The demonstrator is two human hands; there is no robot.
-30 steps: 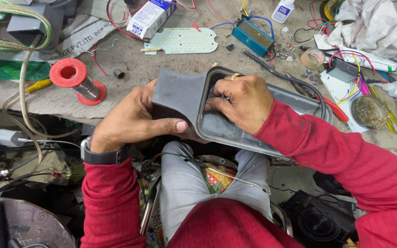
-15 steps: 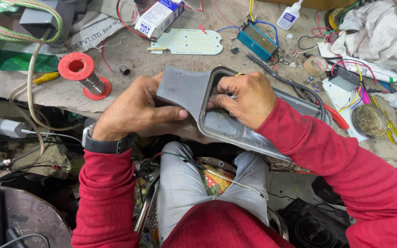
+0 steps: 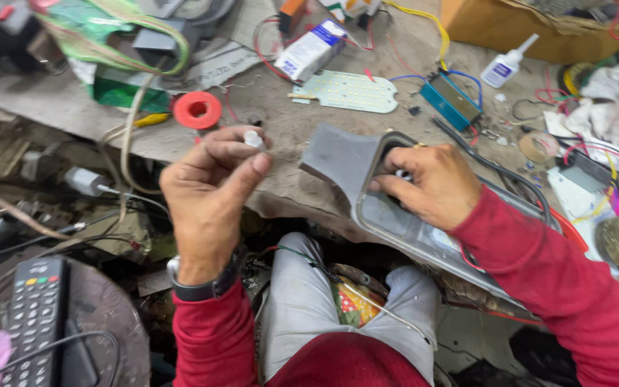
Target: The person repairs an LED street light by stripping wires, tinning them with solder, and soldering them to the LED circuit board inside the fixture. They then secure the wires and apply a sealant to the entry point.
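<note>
A grey lamp housing (image 3: 345, 161) with a clear oblong cover lies tilted over the bench's front edge, above my lap. My right hand (image 3: 431, 183) rests on the housing with its fingers curled into the dark opening at the upper end. My left hand (image 3: 213, 190) is raised to the left of the housing and pinches a small white cylindrical part (image 3: 253, 138) between thumb and fingertips. It is apart from the housing. A black watch sits on my left wrist.
On the bench behind: a red spool (image 3: 197, 110), a white LED board (image 3: 349, 91), a blue driver box (image 3: 449, 100) with wires, a white glue bottle (image 3: 503, 68), a small carton (image 3: 311, 49). A remote control (image 3: 37, 315) lies at lower left. Cables hang off the left edge.
My left hand has let go of the housing's left end and risen to the left, now holding a small white part. The right hand stays at the housing's opening.
</note>
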